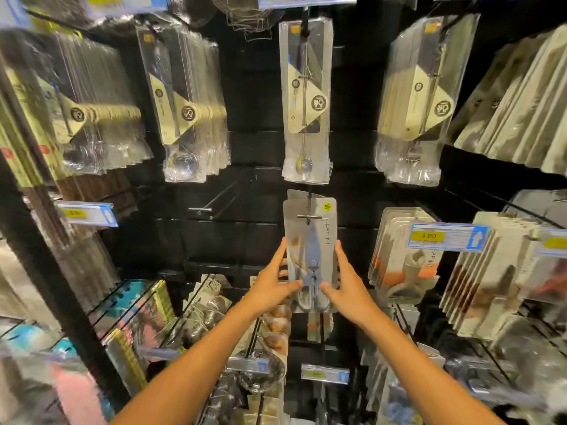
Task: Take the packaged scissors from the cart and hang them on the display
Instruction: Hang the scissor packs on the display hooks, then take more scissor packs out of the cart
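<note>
A grey card pack of blue-handled scissors (pixel 310 240) hangs on a metal display hook (pixel 309 216) in the middle of the black wall. The hook's crossbar pokes through the card's top hole. Another similar card sits behind it. My left hand (pixel 271 282) grips the pack's lower left edge with the thumb across the front. My right hand (pixel 346 282) holds the lower right edge the same way. The cart is out of view.
An empty hook (pixel 201 209) juts out to the left of the scissors. Packaged spoons (pixel 306 102) hang directly above. Peeler packs (pixel 402 259) with a 4.00 price tag (pixel 446 237) hang at right. More packaged goods crowd the lower hooks and the left shelf.
</note>
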A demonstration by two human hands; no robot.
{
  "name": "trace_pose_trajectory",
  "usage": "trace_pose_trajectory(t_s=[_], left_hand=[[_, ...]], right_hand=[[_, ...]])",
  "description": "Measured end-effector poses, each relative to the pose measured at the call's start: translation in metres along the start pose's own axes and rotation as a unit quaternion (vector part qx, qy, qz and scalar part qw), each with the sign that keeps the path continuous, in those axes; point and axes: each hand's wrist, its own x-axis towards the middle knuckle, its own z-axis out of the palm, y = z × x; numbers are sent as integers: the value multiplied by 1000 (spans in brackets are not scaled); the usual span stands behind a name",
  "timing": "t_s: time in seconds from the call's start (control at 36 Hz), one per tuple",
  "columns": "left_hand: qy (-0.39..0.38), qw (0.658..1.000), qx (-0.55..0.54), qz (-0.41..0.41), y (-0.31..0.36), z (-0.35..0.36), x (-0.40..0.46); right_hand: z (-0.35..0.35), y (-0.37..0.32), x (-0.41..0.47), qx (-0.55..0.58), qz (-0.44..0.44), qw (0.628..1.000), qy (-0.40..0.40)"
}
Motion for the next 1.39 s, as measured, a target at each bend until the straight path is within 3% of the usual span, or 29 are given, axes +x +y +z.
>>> trace_pose_trajectory(t_s=[0.28, 0.42, 0.56, 0.69, 0.81, 1.0, 1.39], left_hand=[[43, 998, 43, -14, -12, 4, 25], [65, 991, 111, -37, -23, -2, 9], [72, 979, 188, -43, -47, -24, -32], [71, 962, 265, -13, -62, -55, -88], [66, 950, 304, 18, -77, -85, -139], [123, 937, 327, 0, -111, -136, -254], [184, 897, 333, -225, -216, -243, -537]], right_hand=[[6, 22, 34, 44, -22, 999, -12], [14, 30, 16, -10, 18, 999, 45], [22, 23, -10, -17, -30, 994, 100], [45, 4, -30, -39, -74, 996, 20], [78, -25, -48, -39, -102, 990, -87], [166, -81, -78, -78, -149, 964, -204], [402, -179, -177, -128, -208, 892, -380]])
